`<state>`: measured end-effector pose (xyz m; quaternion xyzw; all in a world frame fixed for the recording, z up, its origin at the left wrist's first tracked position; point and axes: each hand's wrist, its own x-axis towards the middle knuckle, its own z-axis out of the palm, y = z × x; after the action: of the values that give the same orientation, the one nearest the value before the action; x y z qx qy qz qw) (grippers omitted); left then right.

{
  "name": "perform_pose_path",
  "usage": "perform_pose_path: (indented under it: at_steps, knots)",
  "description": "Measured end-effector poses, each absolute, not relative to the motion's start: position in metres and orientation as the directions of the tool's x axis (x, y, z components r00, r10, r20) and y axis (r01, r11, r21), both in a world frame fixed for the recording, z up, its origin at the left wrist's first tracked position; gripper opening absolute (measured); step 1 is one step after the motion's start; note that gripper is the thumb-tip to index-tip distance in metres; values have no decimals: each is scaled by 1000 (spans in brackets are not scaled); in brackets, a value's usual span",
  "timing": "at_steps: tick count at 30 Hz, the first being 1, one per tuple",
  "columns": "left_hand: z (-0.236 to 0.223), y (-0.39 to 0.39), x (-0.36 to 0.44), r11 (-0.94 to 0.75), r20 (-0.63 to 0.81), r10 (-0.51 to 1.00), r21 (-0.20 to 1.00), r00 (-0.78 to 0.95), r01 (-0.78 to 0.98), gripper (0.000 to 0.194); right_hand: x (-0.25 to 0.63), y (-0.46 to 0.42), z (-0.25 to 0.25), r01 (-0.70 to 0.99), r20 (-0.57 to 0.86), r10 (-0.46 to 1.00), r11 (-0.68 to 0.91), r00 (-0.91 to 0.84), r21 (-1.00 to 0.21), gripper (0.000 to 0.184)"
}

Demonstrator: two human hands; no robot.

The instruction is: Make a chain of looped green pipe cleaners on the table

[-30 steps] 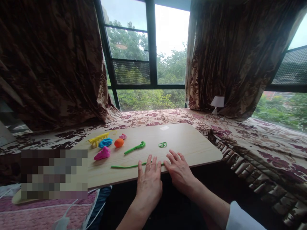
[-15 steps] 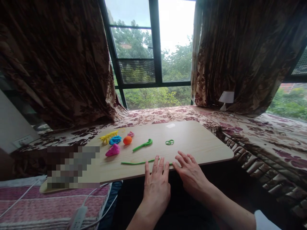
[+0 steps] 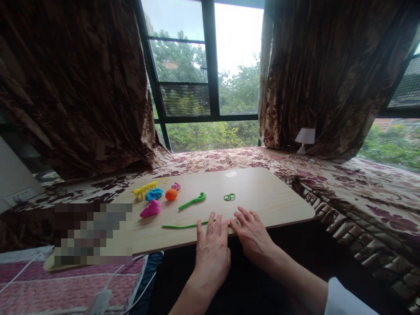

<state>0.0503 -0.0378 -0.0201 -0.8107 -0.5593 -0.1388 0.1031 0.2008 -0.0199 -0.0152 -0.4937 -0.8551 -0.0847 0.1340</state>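
A thin green clay strand (image 3: 180,226) lies along the near edge of the wooden board (image 3: 259,183). My left hand (image 3: 212,249) rests flat, fingers spread, with its fingertips over the strand. Just right of it, my right hand (image 3: 254,236) is laid out with fingers apart, at the strand's right end, which it partly hides. Beyond the hands are a green clay stick with a curled end (image 3: 193,201) and linked green clay rings (image 3: 229,197). To the left sit an orange clay ball (image 3: 171,194), a magenta lump (image 3: 151,208) and a blue clay piece (image 3: 154,194).
A yellow clay animal figure (image 3: 144,190) and a small pink clay piece (image 3: 176,186) lie at the board's back left. A white lamp (image 3: 305,136) stands on the flowered cover by the window. A white power strip (image 3: 99,302) with cables lies at lower left.
The view swung right and then partly back. Both hands stay spread over the green strand, with almost no shift against the board.
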Motion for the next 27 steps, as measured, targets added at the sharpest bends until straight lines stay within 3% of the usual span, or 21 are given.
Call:
perform_pose_path:
  at_steps: [9,15,27]
  knots:
    - [-19,-44,50,-344,341,881,-16,328,939,57,206,-24,-16,863,295,821,503,-489,32,44]
    - [-21,-48,48,-353,364,868,-25,337,935,55,212,-28,-24,856,287,820,517,-496,1,58]
    - [-20,-47,53,-356,363,868,-20,338,934,54,211,-28,-20,869,300,829,494,-471,-2,50]
